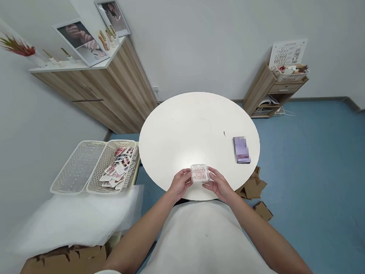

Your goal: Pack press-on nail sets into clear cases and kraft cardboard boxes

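Note:
Between both hands, above the near edge of a round white table [181, 128], is a small clear plastic box [200, 173] with rows of pinkish press-on nails inside. My left hand [180, 185] grips its left side, thumb and fingers closed at the edge. At the right side, my right hand [217, 184] holds the box with its thumb and fingers at the edge. A purple pack [241, 149], blurred in the picture, lies on the table to the right. A tiny dark object [224, 133] sits a little beyond that pack.
To the left stands a white basket [91, 185] of printed cards, with a lidlike tray [76, 167] beside it. Below are white wrapping sheets [71, 219] and cardboard [60, 271]. Wooden cabinets [126, 82] stand behind. Cardboard boxes [252, 188] lie on the floor at right.

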The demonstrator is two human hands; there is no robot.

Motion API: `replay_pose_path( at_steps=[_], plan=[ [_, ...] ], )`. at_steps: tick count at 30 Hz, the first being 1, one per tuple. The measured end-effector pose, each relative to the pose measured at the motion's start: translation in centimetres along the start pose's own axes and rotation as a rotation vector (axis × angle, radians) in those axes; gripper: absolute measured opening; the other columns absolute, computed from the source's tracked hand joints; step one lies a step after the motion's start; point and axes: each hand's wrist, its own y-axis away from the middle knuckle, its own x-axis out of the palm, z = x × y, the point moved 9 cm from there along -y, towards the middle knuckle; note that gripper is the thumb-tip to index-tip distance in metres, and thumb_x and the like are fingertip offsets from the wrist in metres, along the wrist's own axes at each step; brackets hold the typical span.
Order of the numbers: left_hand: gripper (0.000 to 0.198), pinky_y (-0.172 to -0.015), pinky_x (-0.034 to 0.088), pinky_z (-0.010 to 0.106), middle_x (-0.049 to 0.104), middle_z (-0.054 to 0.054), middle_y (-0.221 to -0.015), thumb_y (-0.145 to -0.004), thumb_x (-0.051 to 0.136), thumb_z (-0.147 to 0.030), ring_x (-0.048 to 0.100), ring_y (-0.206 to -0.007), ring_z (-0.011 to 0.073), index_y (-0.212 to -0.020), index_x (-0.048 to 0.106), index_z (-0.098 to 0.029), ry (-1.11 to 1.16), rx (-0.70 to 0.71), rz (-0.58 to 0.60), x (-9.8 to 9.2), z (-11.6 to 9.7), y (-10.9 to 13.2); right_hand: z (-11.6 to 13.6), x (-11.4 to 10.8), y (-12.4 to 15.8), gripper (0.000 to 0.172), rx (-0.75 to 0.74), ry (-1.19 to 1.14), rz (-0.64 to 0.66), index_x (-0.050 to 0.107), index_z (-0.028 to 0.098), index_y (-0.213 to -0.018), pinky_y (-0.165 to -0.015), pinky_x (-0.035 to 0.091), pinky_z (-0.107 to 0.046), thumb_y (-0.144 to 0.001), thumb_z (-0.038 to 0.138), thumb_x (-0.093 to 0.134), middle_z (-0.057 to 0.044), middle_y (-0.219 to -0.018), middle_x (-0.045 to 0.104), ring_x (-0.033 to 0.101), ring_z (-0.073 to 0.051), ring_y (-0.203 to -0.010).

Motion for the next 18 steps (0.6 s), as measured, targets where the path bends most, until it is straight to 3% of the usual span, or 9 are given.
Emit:
replay_pose_path(
  at_steps=[7,12,18],
  plan=[
    [0.037,-0.069,0.044,0.025,0.061,0.006,-0.093,-0.064,0.066,-0.041,0.058,-0.078,0.0132,-0.091,0.054,-0.020,-0.142,0.002,-0.067,0.5,0.7,0.4,-0.6,-1.7,-0.6,0.045,0.009,0.095,-0.034,0.050,0.024,-0.107,-0.080,0.048,-0.037,-0.066,0.036,0.064,-0.004,-0.095,0.064,0.062,-0.019,-0.085],
    [0.049,-0.077,0.043,0.029,0.056,0.006,-0.112,-0.071,0.058,-0.046,0.056,-0.095,0.0161,-0.114,0.044,-0.027,-0.181,-0.040,-0.146,0.3,1.7,0.9,-0.7,-2.1,-1.5,0.048,-0.013,0.034,-0.014,0.049,0.024,-0.108,-0.085,0.045,-0.038,-0.065,0.033,0.066,-0.004,-0.095,0.064,0.060,-0.018,-0.089],
    [0.049,-0.085,0.038,0.033,0.058,0.010,-0.112,-0.071,0.059,-0.048,0.057,-0.099,0.0209,-0.110,0.049,-0.021,-0.330,-0.128,0.006,2.2,3.4,1.5,-1.3,-2.5,-1.7,0.050,0.013,0.039,-0.007,0.050,0.024,-0.109,-0.083,0.045,-0.037,-0.063,0.033,0.067,-0.005,-0.098,0.064,0.060,-0.018,-0.089]
  ],
)
